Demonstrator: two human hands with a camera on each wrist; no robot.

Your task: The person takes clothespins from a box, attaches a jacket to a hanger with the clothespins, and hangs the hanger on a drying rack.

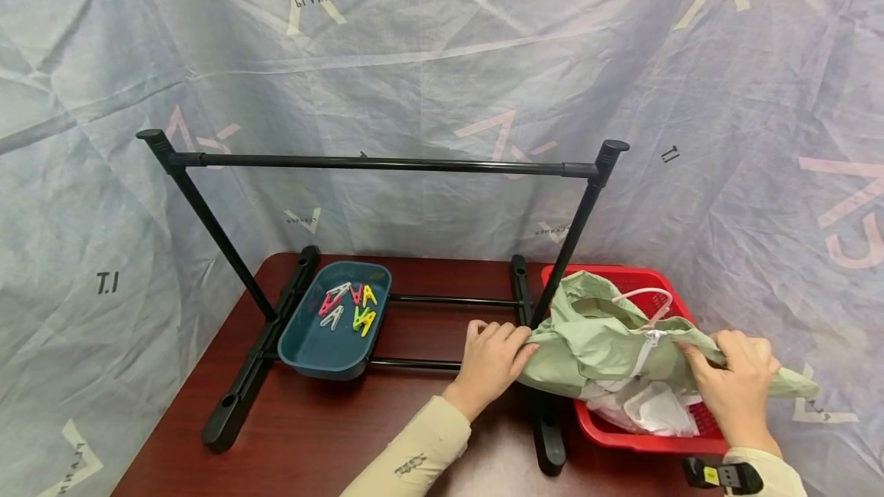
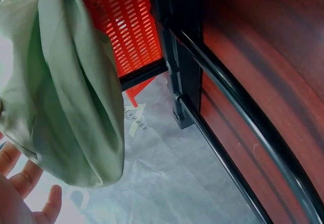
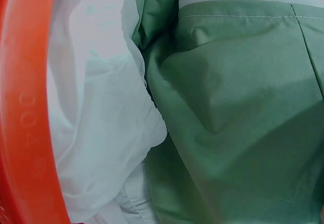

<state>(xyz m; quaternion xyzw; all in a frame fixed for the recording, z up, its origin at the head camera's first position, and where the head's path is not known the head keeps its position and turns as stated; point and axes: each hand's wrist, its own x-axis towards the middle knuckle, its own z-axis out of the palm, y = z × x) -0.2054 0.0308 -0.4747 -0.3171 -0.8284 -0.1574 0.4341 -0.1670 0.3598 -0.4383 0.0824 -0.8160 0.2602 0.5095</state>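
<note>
A light green jacket [image 1: 594, 347] with a white zipper [image 1: 648, 347] is stretched between both hands over the red basket [image 1: 638, 445]. The hook of a pink hanger [image 1: 666, 304] sticks up at its collar. My left hand [image 1: 492, 363] pinches the jacket's left end, thumb towards me; in the left wrist view, fingers [image 2: 25, 178] show beside the drooping green fabric [image 2: 76, 97]. On the other side, my right hand [image 1: 740, 374] grips the upper edge, its thumb on the cloth. White cloth [image 3: 101, 107] lies in the basket under the jacket.
A black rack [image 1: 387, 164] spans the table, its right upright [image 1: 576, 232] close by the jacket and basket. Inside its left foot [image 1: 238, 405] sits a blue tray [image 1: 324, 365] with several colourful clothespins [image 1: 333, 317]. Printed grey sheeting [image 1: 428, 98] hangs behind the table [image 1: 331, 436].
</note>
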